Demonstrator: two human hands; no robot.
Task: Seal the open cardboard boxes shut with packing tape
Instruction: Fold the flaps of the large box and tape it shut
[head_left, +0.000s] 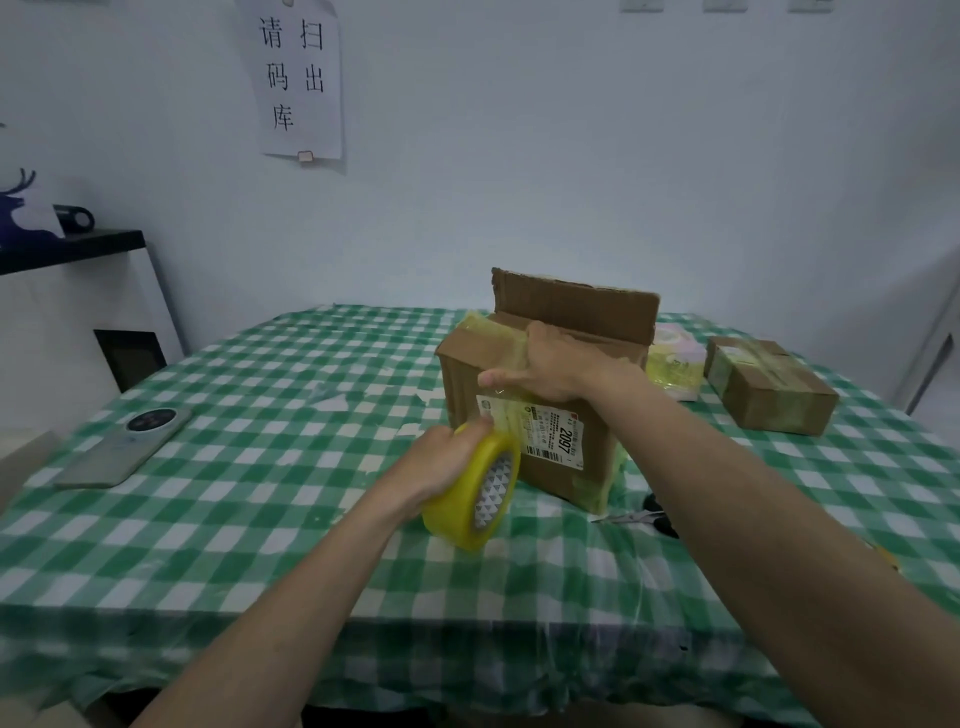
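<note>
Yellow tape roll (471, 488), gripped in left hand (441, 462), near cardboard box (540, 410) at table centre; right hand (545, 366) presses strip flat; risk: far flap upright, tape wrinkling.

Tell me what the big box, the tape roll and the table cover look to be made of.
Big box: brown corrugated cardboard, matte; the raised flap's edge is ragged.
Tape roll: glossy yellowish translucent plastic film, gripped by the left hand; its core looks like printed card.
Table cover: green-and-white check, probably cloth under a clear plastic sheet, judging by the sheen and wrinkles.
</note>
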